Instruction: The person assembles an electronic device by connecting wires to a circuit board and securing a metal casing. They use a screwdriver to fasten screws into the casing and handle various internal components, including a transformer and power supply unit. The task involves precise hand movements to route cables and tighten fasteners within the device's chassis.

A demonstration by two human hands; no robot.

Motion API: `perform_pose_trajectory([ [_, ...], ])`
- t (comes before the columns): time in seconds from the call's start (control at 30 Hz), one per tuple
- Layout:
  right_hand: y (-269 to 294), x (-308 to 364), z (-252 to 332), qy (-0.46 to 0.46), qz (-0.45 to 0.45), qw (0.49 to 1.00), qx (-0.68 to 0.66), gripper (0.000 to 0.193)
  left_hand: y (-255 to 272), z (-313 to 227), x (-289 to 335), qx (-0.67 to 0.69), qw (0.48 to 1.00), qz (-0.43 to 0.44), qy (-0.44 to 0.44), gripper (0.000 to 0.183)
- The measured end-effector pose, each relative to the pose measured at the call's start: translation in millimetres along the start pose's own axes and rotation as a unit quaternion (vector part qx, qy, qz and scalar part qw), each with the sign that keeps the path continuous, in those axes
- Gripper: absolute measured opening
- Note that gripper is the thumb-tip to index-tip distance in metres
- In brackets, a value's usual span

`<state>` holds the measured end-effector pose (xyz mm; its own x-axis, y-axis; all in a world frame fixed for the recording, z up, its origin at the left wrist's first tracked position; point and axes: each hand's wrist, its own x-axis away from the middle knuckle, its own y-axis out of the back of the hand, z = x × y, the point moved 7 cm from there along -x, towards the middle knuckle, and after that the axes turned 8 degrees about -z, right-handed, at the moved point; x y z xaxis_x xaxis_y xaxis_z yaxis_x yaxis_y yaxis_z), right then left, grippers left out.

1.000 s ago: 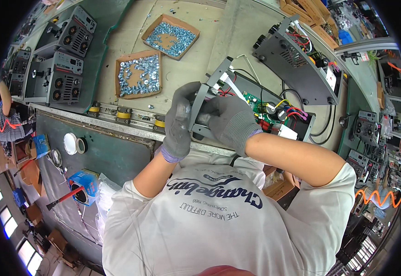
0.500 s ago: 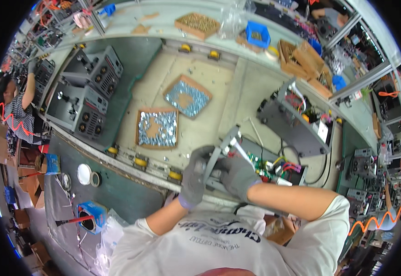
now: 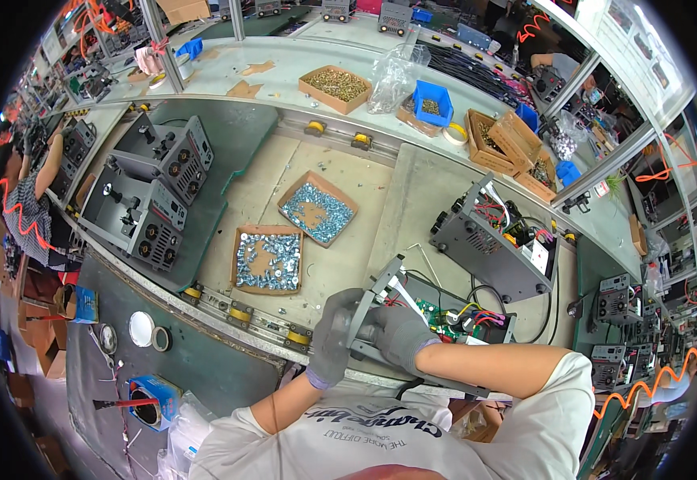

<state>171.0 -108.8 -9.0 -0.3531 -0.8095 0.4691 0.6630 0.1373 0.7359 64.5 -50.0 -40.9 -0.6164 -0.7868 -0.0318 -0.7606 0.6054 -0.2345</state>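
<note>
At the near edge of the work surface lies an opened grey electronic unit with a green circuit board (image 3: 438,314), coloured wires and a white ribbon cable. Its grey front panel (image 3: 374,298) stands tilted at the left end. My left hand (image 3: 333,336), in a grey glove, is closed around the panel's outer side. Directly behind the panel, my right hand (image 3: 400,337), gloved too, has its fingers curled in close against the inner side; whatever they pinch is hidden. Further back to the right sits a second opened grey unit (image 3: 492,250) with wires showing.
Two shallow cardboard boxes of silvery screws, one nearer (image 3: 240,280) and one farther (image 3: 348,222), lie left of the unit. Finished-looking grey units (image 3: 156,212) stand at left. A blue bin (image 3: 443,94) and boxes of brass-coloured parts (image 3: 336,86) line the back shelf. A co-worker (image 3: 32,200) works far left.
The view has tilted, so the bench sits differently in the picture and more of the back shelf shows. Both hands stay at the front panel, with only slight finger movement.
</note>
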Motion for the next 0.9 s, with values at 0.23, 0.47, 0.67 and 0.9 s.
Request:
perform_pose_trajectory([
  [0.23, -2, -2, -5, -0.015, 0.023, 0.998, -0.054, 0.03, -3, 0, 1, 0.021, 0.999, 0.004, 0.036, 0.065],
  [0.47, -1, -5, -3, 0.036, 0.001, 0.996, -0.084, 0.03, -2, 2, 0, 0.076, 0.996, -0.015, 0.042, 0.06],
  [0.67, 60, 38, 8, 0.066, -0.205, 0.968, -0.128, 0.025, 7, -62, 9, -0.373, 0.905, -0.099, -0.176, 0.043],
  [0.9, 68, 56, 17, 0.191, -0.29, 0.918, -0.19, 0.025, -2, -65, 3, -0.246, 0.963, -0.044, -0.096, 0.029],
])
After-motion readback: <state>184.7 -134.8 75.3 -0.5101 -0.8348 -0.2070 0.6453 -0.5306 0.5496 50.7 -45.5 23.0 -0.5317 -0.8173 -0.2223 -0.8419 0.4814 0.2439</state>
